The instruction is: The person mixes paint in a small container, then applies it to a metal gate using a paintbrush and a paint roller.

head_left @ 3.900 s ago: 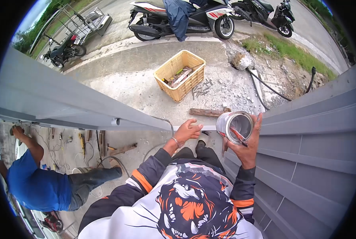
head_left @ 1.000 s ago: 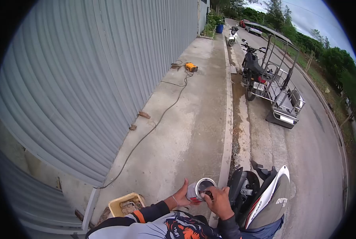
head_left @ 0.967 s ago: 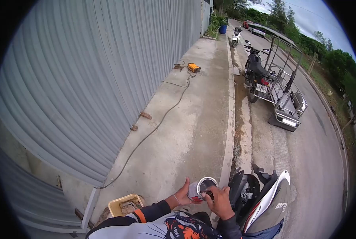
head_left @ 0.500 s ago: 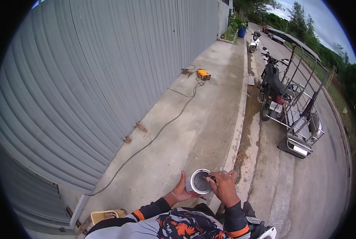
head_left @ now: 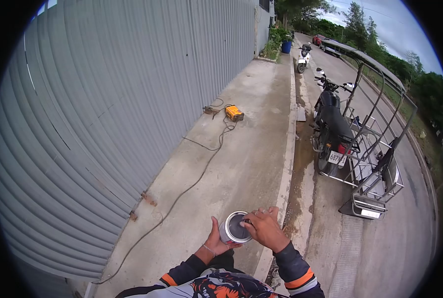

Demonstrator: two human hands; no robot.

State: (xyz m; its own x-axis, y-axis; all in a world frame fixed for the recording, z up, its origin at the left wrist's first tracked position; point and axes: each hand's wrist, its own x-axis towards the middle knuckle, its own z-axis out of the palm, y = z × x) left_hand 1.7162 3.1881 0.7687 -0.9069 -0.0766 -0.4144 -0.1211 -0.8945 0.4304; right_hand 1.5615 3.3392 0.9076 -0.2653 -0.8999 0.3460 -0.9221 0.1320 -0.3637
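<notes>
A metal paint can (head_left: 223,232) with grey paint (head_left: 236,229) inside is held in front of my body, its open top tilted toward me. My left hand (head_left: 215,242) grips it from the left and below, thumb up along the side. Over the can's right rim is my right hand (head_left: 269,230), its fingers pinched together at the mouth. They close on a small, thin thing that dips toward the paint; my fingers cover most of it, so its kind cannot be made out.
A grey corrugated metal wall (head_left: 132,89) runs along the left. On the concrete pavement (head_left: 241,164) lie a yellow machine (head_left: 234,113) and a long dark cable (head_left: 184,192). To the right, beyond the curb (head_left: 287,174), stands a black motorcycle (head_left: 336,121) with a metal-framed sidecar (head_left: 373,174).
My view has shifted, so the pavement and motorcycle sit lower and further left. The can has tilted a little, and my right hand has moved further over its mouth.
</notes>
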